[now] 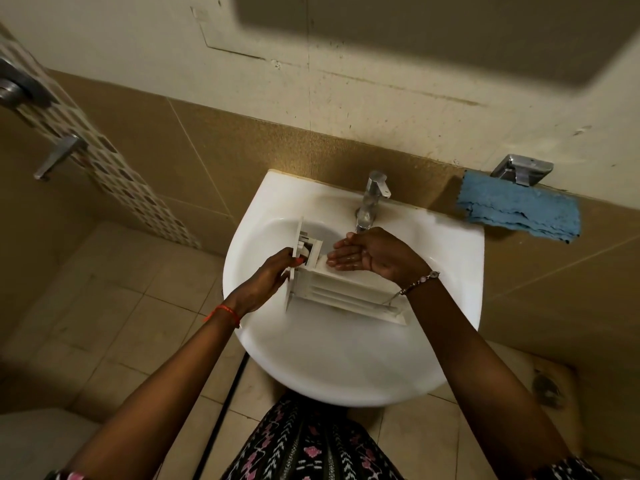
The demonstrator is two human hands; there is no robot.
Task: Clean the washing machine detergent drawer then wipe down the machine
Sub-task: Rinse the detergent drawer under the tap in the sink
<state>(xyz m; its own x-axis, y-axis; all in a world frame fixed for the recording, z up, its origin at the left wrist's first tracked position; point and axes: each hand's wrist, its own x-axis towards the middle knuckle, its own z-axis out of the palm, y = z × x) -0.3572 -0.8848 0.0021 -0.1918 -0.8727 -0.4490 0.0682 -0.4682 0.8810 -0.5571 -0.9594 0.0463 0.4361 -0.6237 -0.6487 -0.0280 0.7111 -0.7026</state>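
Observation:
The white detergent drawer (pixel 341 289) lies in the basin of the white sink (pixel 346 358), its front panel turned to the left. My left hand (pixel 273 275) grips that front panel from the left side, thumb on the inner face. My right hand (pixel 367 252) is cupped palm up, fingers straight, just under the spout of the chrome tap (pixel 372 199) and above the drawer's back end. The palm looks wet. Whether water runs from the tap I cannot make out.
A blue cloth (pixel 519 211) hangs on the wall ledge right of the sink, under a chrome holder (pixel 521 168). A chrome lever handle (pixel 59 155) sticks out at the left wall. A toilet lid (pixel 38 441) shows at bottom left. Tiled floor lies below.

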